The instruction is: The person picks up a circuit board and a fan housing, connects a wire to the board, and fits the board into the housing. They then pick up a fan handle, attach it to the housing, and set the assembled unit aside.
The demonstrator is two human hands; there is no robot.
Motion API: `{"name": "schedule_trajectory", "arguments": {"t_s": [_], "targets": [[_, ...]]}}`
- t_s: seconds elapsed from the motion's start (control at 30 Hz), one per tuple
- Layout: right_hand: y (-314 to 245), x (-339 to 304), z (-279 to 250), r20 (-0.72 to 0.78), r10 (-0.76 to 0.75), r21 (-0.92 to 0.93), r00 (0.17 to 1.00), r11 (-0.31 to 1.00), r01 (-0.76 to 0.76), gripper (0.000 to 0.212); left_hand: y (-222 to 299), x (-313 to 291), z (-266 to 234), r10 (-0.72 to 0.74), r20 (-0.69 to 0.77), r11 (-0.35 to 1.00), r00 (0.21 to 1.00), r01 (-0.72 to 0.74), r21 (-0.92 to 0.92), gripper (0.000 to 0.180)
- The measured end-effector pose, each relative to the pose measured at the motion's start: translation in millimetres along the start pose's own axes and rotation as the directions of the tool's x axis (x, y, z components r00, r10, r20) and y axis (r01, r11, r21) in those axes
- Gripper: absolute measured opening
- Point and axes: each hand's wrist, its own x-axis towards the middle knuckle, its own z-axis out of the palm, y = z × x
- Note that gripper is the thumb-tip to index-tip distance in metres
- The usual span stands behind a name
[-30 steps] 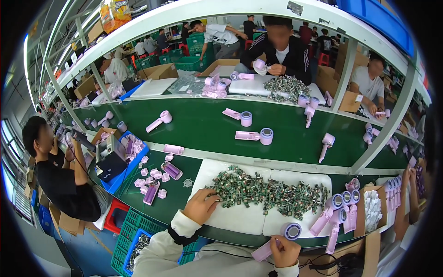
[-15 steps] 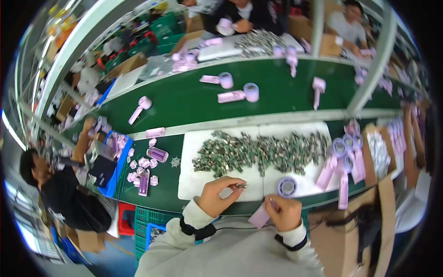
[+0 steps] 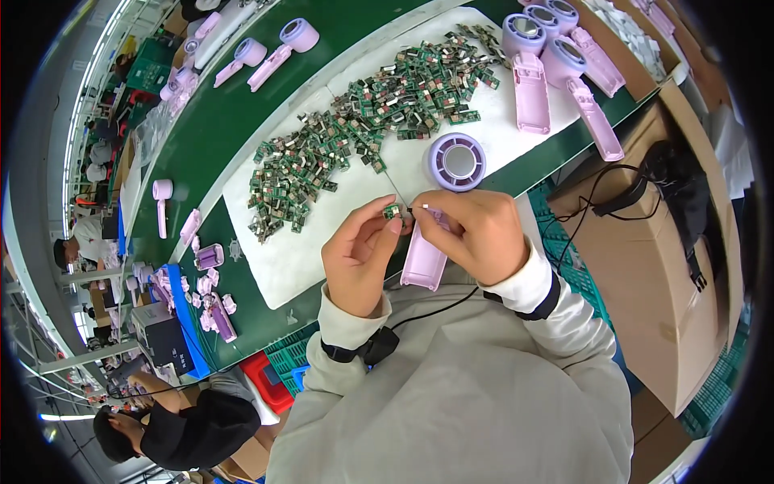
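My left hand pinches a small green circuit board between thumb and fingertips. Close beside it, my right hand has thumb and forefinger pressed together on a small white connector; a dark bit shows at the fingertips. Under the right hand lies an open pink handle shell, its hollow side up, at the table's near edge. The round lavender fan head rests on the white mat just beyond that hand, which hides where the head and handle meet. A heap of green circuit boards spreads over the mat.
Several pink fan bodies with lavender heads stand at the far right, beside a cardboard box. Leftward are loose pink parts and a blue tray. A co-worker in black sits lower left. The green belt carries more fans.
My view has tilted and come closer to the mat. My two hands have come together, bringing the circuit board beside the handle shell, and my right fingers now pinch at its upper end.
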Motion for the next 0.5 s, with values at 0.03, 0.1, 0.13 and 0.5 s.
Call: {"name": "schedule_trajectory", "arguments": {"t_s": [0.03,0.1,0.13,0.5], "targets": [[-0.7,-2.3,1.3,-0.001,0.002,0.004,1.0,1.0,-0.002,0.013,0.6,-1.7,-0.7,0.0,0.009,1.0,1.0,0.001,-0.028,0.032],[-2.3,-1.8,2.6,-0.005,-0.003,0.01,1.0,1.0,0.003,0.012,1.9,-2.9,-2.1,0.01,0.011,0.998,1.0,-0.009,-0.059,0.032],[-3.7,-0.6,2.2,-0.003,-0.015,0.01,1.0,1.0,0.015,0.012,3.3,-3.2,-2.4,0.012,0.01,0.998,1.0,-0.011,-0.054,0.031],[-4.0,-3.3,3.8,0.023,-0.122,-0.049,0.992,0.991,0.123,0.013,10.7,0.8,-11.6,-0.069,0.105,0.995,0.992,0.076,-0.062,0.027]]}}
